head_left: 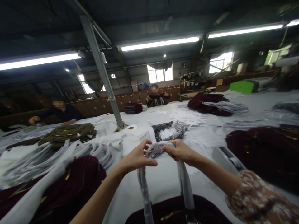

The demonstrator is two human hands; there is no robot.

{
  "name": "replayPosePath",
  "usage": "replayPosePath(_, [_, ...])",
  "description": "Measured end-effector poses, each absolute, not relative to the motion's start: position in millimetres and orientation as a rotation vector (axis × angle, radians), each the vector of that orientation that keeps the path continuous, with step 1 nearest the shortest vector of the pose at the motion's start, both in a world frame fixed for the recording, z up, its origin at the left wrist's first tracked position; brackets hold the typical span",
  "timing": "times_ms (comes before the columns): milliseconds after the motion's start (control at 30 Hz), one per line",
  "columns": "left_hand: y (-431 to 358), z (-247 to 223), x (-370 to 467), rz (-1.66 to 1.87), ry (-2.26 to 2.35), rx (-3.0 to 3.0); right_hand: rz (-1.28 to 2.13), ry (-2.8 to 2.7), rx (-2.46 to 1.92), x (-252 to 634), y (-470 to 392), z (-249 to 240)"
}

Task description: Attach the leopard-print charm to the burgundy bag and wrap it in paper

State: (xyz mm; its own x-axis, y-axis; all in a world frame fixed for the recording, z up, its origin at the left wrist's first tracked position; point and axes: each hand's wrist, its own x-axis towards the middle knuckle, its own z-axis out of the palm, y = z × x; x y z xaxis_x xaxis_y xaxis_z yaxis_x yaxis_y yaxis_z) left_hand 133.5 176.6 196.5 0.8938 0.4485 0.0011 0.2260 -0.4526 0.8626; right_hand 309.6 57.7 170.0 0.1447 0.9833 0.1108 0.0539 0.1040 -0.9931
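A dark maroon bag [205, 208] lies at the bottom edge of the head view, partly cut off. Its handle [186, 186], wrapped in whitish covering, arches up from it to both hands. My right hand [182, 152] pinches the top of this arch between thumb and fingers. Beside the arch's left bend, my left hand [139, 155] has its thumb stretched out and its fingers curved apart. Whether its fingertips touch the wrapping is unclear. Just beyond the hands lies a black-and-white speckled piece [179, 130] with white scraps.
More maroon bags [84, 177] with wrapped handles lie left, and others [261, 155] right. Olive bags [70, 133] are stacked at left. A metal post [105, 74] rises from the white table [133, 137]. A grey dispenser-like object [227, 159] stands near my right forearm. Two people work across the table.
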Motion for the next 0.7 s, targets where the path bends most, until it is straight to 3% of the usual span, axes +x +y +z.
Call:
replayPosePath(167, [179.5, 155.0, 104.6, 0.312, 0.609, 2.238, 0.953, -1.172, -1.276, 314.2, 55.0, 160.1])
replayPosePath(333, [171.5, 152.3, 93.9, 0.246, 0.625, 2.226, 0.954, -1.176, -1.282, 314.8, 51.6, 163.3])
replayPosePath(567, [154.3, 153.6, 84.0, 0.214, 0.477, 1.493, 0.974, -1.172, -1.226, 320.5, 49.6, 156.0])
replayPosePath(700, [147.5, 154.9, 83.2, 0.174, 0.385, 1.502, 0.999, -1.172, -1.19, 321.7, 49.2, 156.6])
